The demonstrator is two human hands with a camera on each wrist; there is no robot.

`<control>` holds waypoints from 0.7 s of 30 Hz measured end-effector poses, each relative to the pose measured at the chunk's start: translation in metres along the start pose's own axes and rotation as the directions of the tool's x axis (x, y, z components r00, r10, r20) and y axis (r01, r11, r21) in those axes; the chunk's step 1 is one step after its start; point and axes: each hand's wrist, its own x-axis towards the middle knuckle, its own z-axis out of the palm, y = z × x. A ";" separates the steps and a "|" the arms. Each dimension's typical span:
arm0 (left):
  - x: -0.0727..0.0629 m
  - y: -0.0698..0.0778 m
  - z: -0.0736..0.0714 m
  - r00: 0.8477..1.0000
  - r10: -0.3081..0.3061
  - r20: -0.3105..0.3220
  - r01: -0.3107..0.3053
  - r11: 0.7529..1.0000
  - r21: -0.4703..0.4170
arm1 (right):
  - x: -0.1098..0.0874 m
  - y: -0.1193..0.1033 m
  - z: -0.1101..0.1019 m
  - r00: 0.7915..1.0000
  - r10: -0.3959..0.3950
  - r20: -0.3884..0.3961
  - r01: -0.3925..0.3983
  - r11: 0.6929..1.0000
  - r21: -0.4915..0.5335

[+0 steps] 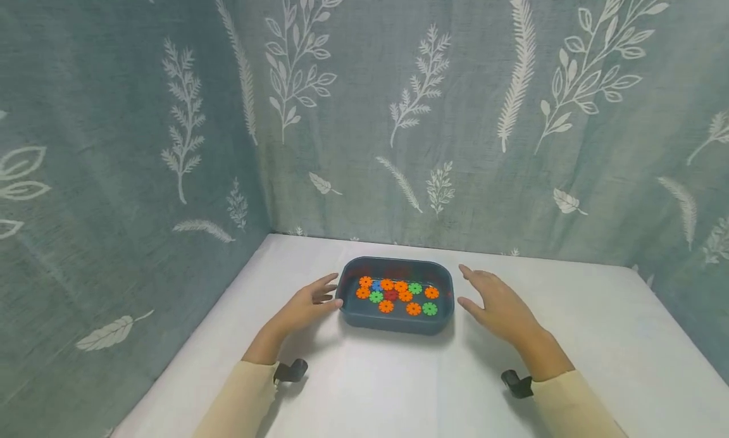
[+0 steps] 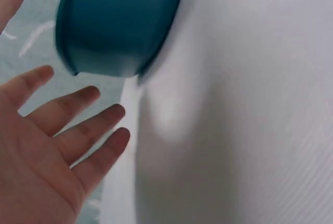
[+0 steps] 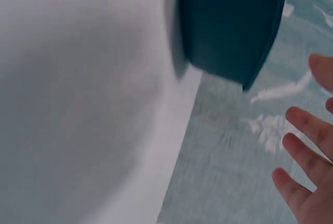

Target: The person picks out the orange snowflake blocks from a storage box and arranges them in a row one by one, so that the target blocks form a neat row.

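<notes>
A dark blue-teal plastic tub (image 1: 393, 324) sits on the white table, with several small notched discs in orange, green, red and blue lying on its floor. One green disc (image 1: 429, 309) is near its front right corner. My left hand (image 1: 307, 306) is at the tub's left end, fingers spread and fingertips right by the rim. On the other side my right hand (image 1: 501, 305) hovers off the tub's right end, fingers extended and nothing in them. Both wrist views show the tub's outer wall (image 2: 119, 26) beyond spread, bare fingers.
The white table (image 1: 393, 387) runs back to a grey-green curtain (image 1: 364, 140) with white leaf prints, which also hangs along the left side. A black strap mount (image 1: 290, 370) sits at the left wrist, and another mount (image 1: 517, 384) at the right.
</notes>
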 end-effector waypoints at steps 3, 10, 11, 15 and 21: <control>0.006 -0.002 0.007 1.000 0.000 0.022 0.001 0.999 -0.048 | 0.011 -0.008 0.006 1.000 -0.022 -0.003 0.022 1.000 -0.017; 0.017 -0.008 0.017 0.999 0.042 -0.022 -0.044 0.991 -0.124 | 0.039 -0.026 0.020 0.993 -0.113 -0.010 0.113 0.993 -0.035; 0.018 -0.011 0.018 0.999 0.043 -0.025 -0.046 0.989 -0.139 | 0.042 -0.028 0.022 0.993 -0.120 0.001 0.120 0.992 -0.029; 0.016 -0.014 0.022 0.998 0.018 -0.054 -0.029 0.977 -0.209 | 0.051 -0.032 0.033 0.992 -0.117 0.055 0.117 0.993 0.003; 0.010 -0.016 0.025 0.998 0.021 -0.066 -0.035 0.974 -0.225 | 0.064 -0.041 0.047 0.983 -0.086 0.162 0.089 0.996 -0.008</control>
